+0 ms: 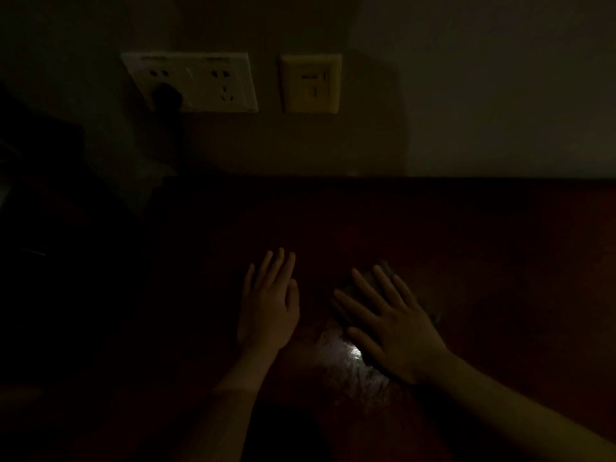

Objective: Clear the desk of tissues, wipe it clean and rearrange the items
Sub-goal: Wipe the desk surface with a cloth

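The room is very dark. My left hand lies flat on the dark reddish-brown desk, fingers straight and together. To its right, my right hand presses flat with spread fingers on a greyish cloth or tissue that peeks out beyond the fingertips and at the hand's right side. Most of that material is hidden under the hand. A small bright glare on the desk surface shows just left of my right palm.
On the wall behind the desk are a white double power socket with a dark plug and cable in it, and a yellowish socket plate. Dark, unreadable shapes fill the left side.
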`<state>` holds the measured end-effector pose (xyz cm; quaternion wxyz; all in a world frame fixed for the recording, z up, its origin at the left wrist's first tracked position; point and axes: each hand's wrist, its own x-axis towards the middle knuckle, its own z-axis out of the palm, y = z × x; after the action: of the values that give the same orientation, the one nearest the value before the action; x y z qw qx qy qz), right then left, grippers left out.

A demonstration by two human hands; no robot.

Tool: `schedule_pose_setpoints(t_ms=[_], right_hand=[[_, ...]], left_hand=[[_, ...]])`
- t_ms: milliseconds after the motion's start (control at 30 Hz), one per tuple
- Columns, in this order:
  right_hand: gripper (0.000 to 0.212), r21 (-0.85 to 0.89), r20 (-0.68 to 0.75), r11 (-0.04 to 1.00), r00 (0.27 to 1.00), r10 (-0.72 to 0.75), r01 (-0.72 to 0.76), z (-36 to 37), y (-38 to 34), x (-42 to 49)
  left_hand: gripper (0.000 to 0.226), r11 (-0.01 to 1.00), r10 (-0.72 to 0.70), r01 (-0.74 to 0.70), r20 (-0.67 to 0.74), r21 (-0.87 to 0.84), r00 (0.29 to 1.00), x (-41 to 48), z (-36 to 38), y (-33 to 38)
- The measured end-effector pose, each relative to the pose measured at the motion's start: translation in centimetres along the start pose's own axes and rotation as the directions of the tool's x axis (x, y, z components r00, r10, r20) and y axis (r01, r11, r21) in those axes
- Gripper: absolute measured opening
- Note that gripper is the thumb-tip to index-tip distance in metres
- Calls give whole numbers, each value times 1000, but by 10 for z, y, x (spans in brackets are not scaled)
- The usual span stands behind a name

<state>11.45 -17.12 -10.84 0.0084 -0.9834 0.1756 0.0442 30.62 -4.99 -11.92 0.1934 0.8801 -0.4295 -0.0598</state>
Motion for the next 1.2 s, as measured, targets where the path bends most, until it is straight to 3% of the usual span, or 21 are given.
schedule_pose_setpoints(t_ms=[67, 133, 200, 300, 400, 500, 533, 600, 767, 867, 933, 1000, 1100, 1200], right_hand=[[56, -26, -46, 996, 996, 78, -79, -1, 36, 10], [61, 48, -48, 940, 939, 339, -337, -7, 53, 51], [65, 115, -1, 890, 896, 445, -442, -7, 35, 87], [61, 76, -29, 979, 981, 192, -190, -8, -3, 81], [56, 25, 33, 1000, 999, -18, 17, -8, 21, 43], [58, 43, -36, 979, 979, 201, -199, -11, 55, 71], [59, 75, -15, 951, 953, 303, -301, -11, 53, 91], [65, 129, 36, 920, 929, 369, -371, -11, 30, 116], [59, 49, 14, 998, 999, 36, -37, -9, -10, 38], [58, 17, -15, 987, 987, 159, -159, -8, 11, 14], [60, 79, 14, 941, 945, 328, -328, -8, 3, 46], [66, 149, 34, 909, 921, 389, -390, -7, -28, 86], [65, 115, 22, 972, 979, 202, -203, -6, -87, 94], [59, 76, -1, 996, 999, 38, -38, -6, -94, 28]], left_hand=[[64, 1000, 4, -4, -13, -8, 1000, -2, 0, 0], [60, 1000, 7, -7, -27, -2, 1000, -1, 1, -1], [57, 1000, 12, -12, -17, 10, 1000, 0, 2, -1], [56, 1000, 11, -10, -17, 30, 1000, 1, 1, -4], [54, 1000, -5, 6, -18, 22, 1000, 3, 1, -4], [53, 1000, -6, 7, -56, 22, 998, 5, 1, -3], [54, 1000, -9, 9, -51, 14, 999, 6, 1, -3], [59, 1000, -6, 6, -26, 1, 1000, 10, 2, -3], [56, 1000, 13, -13, 50, -8, 999, -10, -11, -25], [51, 1000, 25, -25, 69, -1, 997, -38, -27, -64], [52, 1000, 16, -15, 73, -16, 997, -42, -34, -77], [54, 1000, 26, -26, 60, -11, 998, -38, -34, -75], [57, 998, 50, -47, 63, -37, 997, -32, -33, -75], [60, 997, 45, -42, 58, -65, 997, -33, -34, -77]])
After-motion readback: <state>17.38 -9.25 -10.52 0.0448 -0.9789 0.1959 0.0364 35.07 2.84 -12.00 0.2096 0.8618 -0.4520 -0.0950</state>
